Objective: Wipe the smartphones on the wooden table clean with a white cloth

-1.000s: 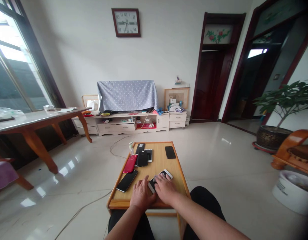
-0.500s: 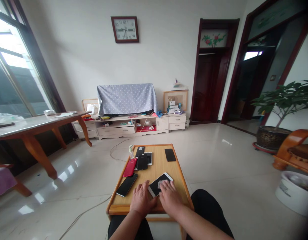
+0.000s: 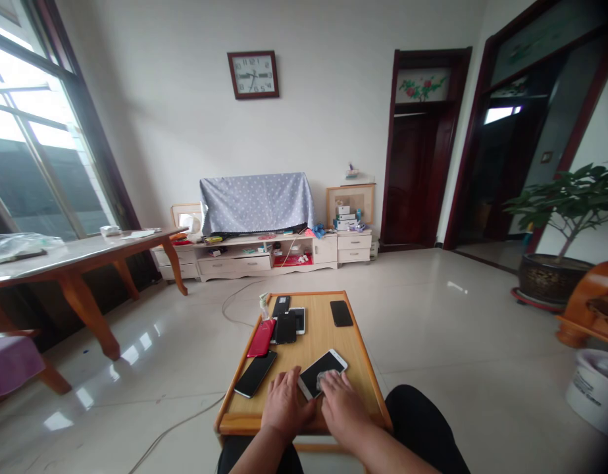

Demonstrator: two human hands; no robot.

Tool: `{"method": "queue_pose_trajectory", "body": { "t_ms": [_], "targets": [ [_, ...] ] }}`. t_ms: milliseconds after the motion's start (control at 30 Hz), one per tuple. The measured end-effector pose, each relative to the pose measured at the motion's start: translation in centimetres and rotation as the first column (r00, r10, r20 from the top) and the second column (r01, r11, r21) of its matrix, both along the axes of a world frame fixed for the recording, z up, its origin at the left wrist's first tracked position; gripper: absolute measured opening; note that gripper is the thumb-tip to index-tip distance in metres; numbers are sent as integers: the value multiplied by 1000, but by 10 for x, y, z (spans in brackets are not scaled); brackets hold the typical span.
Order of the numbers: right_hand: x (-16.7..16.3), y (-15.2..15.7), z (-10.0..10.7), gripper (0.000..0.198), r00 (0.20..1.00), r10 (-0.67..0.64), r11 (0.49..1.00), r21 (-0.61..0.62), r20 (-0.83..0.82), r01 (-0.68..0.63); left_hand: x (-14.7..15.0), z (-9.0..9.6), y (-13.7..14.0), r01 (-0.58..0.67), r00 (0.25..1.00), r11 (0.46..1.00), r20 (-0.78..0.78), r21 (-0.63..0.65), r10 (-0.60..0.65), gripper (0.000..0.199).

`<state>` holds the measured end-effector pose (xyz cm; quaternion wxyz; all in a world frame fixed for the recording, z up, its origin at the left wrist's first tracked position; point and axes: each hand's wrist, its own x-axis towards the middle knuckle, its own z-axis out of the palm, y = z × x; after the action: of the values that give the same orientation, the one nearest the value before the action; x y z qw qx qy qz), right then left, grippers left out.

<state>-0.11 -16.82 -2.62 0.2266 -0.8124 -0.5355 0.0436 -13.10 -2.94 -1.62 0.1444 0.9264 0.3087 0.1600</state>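
A white smartphone (image 3: pixel 332 361) with a dark screen lies slantwise on the small wooden table (image 3: pixel 311 339). At its lower left end, my left hand (image 3: pixel 285 403) grips the edge, with thumb and fingers close against it. My right hand (image 3: pixel 344 403) presses a crumpled greyish wipe (image 3: pixel 326 378) onto the screen; the fingers cover part of it. Left of my left hand lies a black smartphone (image 3: pixel 256 374). Beyond that are a red phone (image 3: pixel 261 338), a black phone (image 3: pixel 286 327) overlapping a white one (image 3: pixel 300 320), and another dark phone (image 3: pixel 281 305).
A dark phone (image 3: pixel 341 313) lies at the table's far right. A clear pump bottle (image 3: pixel 264 306) stands at the far left corner. My knee (image 3: pixel 422 421) is beside the table's right edge. A cable (image 3: pixel 180 428) runs across the floor at left.
The wipe under my right hand has slid slightly down the screen, towards me. My left hand stays at the phone's edge. The whole view has shifted a little.
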Motion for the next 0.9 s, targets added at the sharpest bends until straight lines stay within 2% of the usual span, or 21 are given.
{"method": "queue_pose_trajectory", "body": {
  "t_ms": [100, 167, 267, 333, 533, 667, 900],
  "targets": [
    [-11, -3, -1, 52, 990, 136, 990, 29, -47, -135, -1, 1, 0, 0, 1000, 1000, -8, -4, 0, 65],
    [-4, -4, 5, 51, 994, 98, 995, 29, -40, -97, -1, 2, 0, 7, 1000, 1000, -10, -2, -7, 65],
    [13, -1, 18, 49, 999, -43, 999, 8, 3, 43, -2, 2, 0, 12, 1000, 1000, -12, -4, -12, 68],
    [15, 1, 23, 49, 998, -67, 998, -3, 11, 67, -3, 1, 1, 12, 1000, 1000, -14, -8, -12, 70],
    [-25, 7, 22, 50, 987, 158, 987, 22, -26, -158, -3, -4, 5, 16, 995, 999, -99, -33, -19, 77],
    [-36, 22, 25, 48, 983, 184, 983, 10, -12, -184, -4, -6, 8, 13, 993, 999, -117, -43, -18, 81],
    [-27, 52, 31, 46, 972, 233, 973, 2, 29, -233, -3, -6, 8, -12, 995, 997, -101, -76, 4, 88]
  ]
}}
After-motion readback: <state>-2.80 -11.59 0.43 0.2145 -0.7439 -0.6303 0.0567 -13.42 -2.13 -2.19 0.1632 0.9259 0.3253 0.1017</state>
